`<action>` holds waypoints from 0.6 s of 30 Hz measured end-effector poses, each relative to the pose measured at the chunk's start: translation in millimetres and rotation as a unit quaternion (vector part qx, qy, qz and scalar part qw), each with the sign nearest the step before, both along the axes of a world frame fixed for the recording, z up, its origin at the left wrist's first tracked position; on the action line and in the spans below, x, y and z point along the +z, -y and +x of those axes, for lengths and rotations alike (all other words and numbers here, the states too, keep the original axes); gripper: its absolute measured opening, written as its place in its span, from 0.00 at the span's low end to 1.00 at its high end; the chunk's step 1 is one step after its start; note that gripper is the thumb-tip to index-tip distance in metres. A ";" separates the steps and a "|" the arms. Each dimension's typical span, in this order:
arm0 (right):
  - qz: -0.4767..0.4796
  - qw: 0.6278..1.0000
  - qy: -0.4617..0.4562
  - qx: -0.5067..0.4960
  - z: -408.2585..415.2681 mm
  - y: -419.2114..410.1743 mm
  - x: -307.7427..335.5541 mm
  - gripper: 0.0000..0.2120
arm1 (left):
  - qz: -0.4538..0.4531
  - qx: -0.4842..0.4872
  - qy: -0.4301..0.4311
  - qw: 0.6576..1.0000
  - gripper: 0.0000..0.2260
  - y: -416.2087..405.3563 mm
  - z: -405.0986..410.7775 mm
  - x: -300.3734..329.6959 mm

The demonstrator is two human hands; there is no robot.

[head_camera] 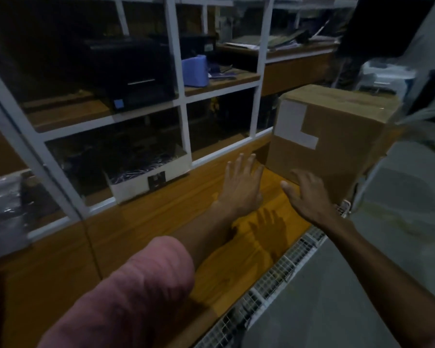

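- I am reaching both arms out toward a cardboard box that is sitting upright at the far right end of a wooden counter.
- My left hand is hovering over the counter just left of the box, palm down, with its fingers straight and spread, gripping nothing.
- My right hand is stretching to the box's near lower corner, its fingers also spread and relaxed, holding nothing. They are lying against the box's near face as seen from my head, but I cannot tell whether they are actually touching the cardboard.
- The two hands are sitting near each other, apart, and their shadows are falling on the counter below them.
- A white label is showing on the upper left part of the box's near face, and tape is running across the top.
- A pink sleeve is covering my left upper arm in the near part of the scene; my right forearm is bare.
- A white-framed glass partition is rising along the counter's left side. Behind it a black printer and a blue container are standing on wooden shelves, and a white tray is resting lower down, close to the glass.
- A white wire mesh is running along the counter's right edge, with a grey floor lying beyond it on the right.
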State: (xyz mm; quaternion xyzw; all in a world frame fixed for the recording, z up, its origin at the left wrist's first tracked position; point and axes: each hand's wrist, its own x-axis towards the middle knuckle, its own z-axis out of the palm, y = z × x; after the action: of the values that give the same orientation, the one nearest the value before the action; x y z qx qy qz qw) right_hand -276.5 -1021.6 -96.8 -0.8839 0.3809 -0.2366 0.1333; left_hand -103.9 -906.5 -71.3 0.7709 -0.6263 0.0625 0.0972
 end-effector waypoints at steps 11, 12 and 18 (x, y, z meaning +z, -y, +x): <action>-0.004 0.999 0.023 0.028 -25.8 120.1 -0.4 0.33 | 0.032 -0.001 0.032 0.999 0.35 127.6 -36.5 -3.7; -0.023 0.999 0.035 0.027 -25.6 132.1 6.8 0.31 | 0.027 -0.007 0.038 0.999 0.35 139.1 -40.7 0.3; -0.219 0.971 -0.041 -0.089 -26.1 206.7 58.1 0.30 | -0.015 -0.018 0.038 0.999 0.34 202.0 -60.7 22.0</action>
State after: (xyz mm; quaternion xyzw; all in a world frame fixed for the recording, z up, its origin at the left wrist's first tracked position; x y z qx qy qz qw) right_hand -302.6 -1228.3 -38.7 -0.8628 0.4022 -0.2891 -0.1008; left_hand -164.7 -1108.4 -49.3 0.7550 -0.6425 0.0991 0.0858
